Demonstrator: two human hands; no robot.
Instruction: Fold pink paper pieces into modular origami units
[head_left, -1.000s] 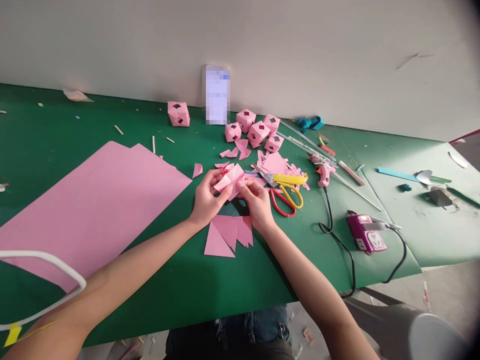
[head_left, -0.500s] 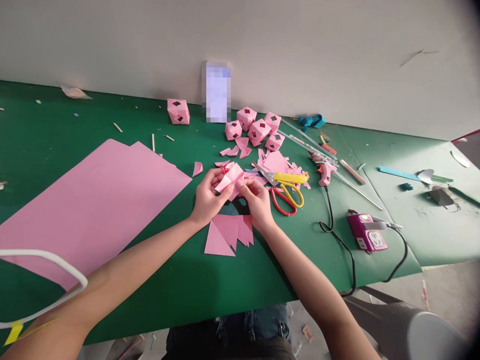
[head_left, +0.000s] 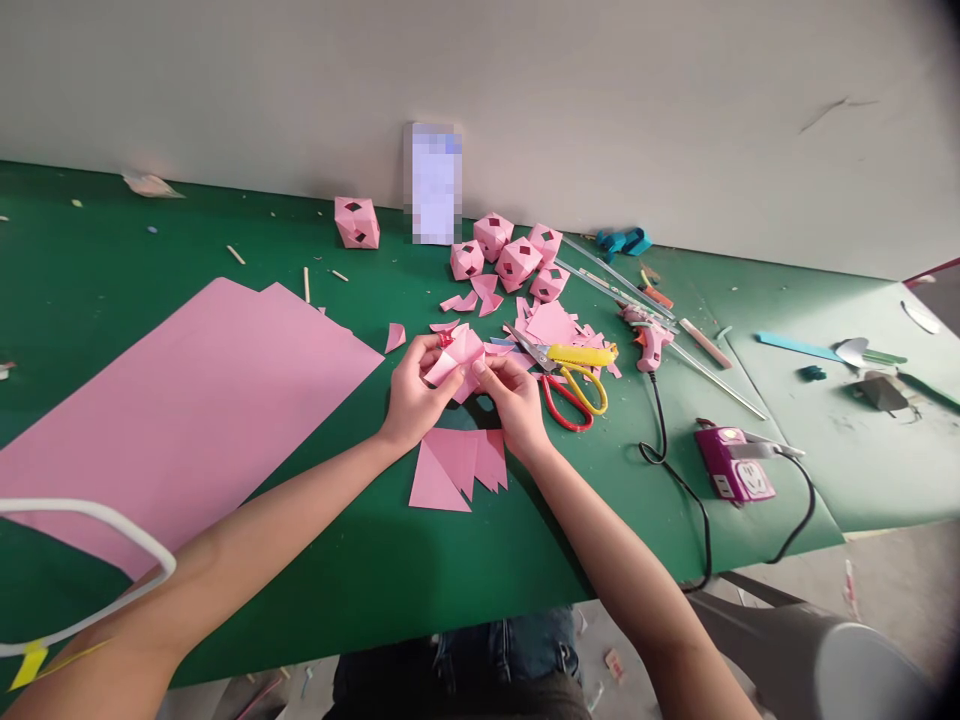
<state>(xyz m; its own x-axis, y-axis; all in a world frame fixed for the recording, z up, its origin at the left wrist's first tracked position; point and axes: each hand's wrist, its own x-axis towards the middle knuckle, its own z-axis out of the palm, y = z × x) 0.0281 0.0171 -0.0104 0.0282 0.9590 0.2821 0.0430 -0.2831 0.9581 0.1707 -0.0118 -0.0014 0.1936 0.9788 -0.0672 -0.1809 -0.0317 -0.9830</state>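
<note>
A folded piece of pink paper (head_left: 459, 355) is held above the table between both hands. My left hand (head_left: 414, 397) is closed on its left side, thumb in front and fingers behind. My right hand (head_left: 514, 400) pinches its lower right edge between thumb and fingers. Just below the hands lie cut pink paper pieces (head_left: 442, 470) with pointed ends. Scissors with red and yellow handles (head_left: 574, 395) rest to the right of my right hand, with a yellow cutter (head_left: 581, 355) beside them. Behind these is a heap of pink paper scraps (head_left: 551, 322).
Large pink sheets (head_left: 187, 410) cover the left side of the green table (head_left: 337, 600). Several pink paper polyhedra (head_left: 517, 262) stand at the back near an upright blurred screen (head_left: 435, 185). A pink glue gun (head_left: 652, 345) and a purple power socket (head_left: 735, 465) with its cord lie right.
The folded paper has tilted and shifted slightly left in my fingers. Both hands keep their grip, and the things on the table have not moved.
</note>
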